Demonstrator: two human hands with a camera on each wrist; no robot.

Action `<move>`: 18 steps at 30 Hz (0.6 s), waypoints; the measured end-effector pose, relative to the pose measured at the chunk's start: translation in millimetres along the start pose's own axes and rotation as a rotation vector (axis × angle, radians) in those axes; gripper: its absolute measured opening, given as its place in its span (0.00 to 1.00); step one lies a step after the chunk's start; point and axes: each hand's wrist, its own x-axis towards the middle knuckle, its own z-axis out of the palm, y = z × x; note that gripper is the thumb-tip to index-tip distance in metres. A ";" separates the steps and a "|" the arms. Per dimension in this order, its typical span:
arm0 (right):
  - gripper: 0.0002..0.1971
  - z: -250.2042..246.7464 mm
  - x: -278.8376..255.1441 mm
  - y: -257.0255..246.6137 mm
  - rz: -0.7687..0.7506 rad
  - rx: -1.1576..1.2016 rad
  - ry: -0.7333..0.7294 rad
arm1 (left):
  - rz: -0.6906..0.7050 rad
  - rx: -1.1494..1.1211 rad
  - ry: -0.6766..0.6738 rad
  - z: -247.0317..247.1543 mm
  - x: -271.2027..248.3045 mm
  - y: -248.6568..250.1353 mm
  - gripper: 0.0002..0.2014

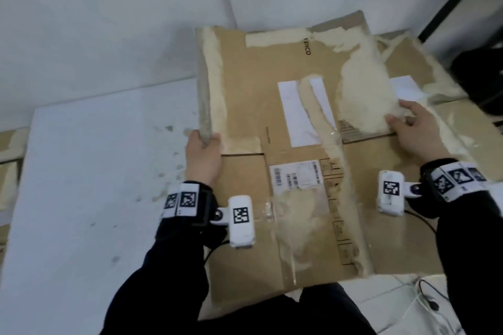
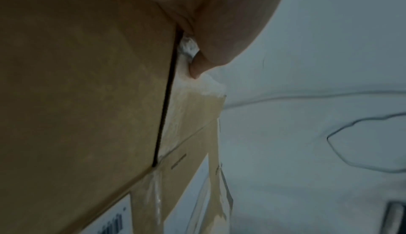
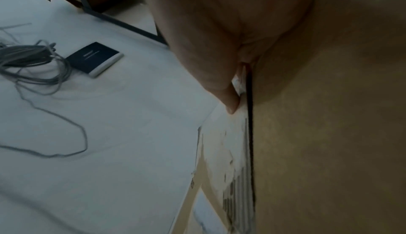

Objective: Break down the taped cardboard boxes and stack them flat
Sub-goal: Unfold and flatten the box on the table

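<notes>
White table (image 1: 81, 171) shows beneath cardboard (image 1: 299, 149), fingers hidden behind

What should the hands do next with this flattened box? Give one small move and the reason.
Probably lower the flattened box onto the white surface. It already looks collapsed, the left hand grips its left edge, and the right hand holds its right flap.
</notes>
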 end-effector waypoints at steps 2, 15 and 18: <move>0.23 -36.8 35.8 23.2 0.016 -0.064 0.004 | -0.029 -0.026 -0.045 63.7 -5.4 11.2 0.06; 0.25 -143.4 237.5 127.4 -0.018 -0.274 -0.139 | -0.274 0.018 -0.003 344.8 -2.4 48.7 0.15; 0.31 -122.7 257.0 173.7 -0.061 -0.332 -0.279 | -0.263 0.134 0.047 363.3 2.8 45.8 0.14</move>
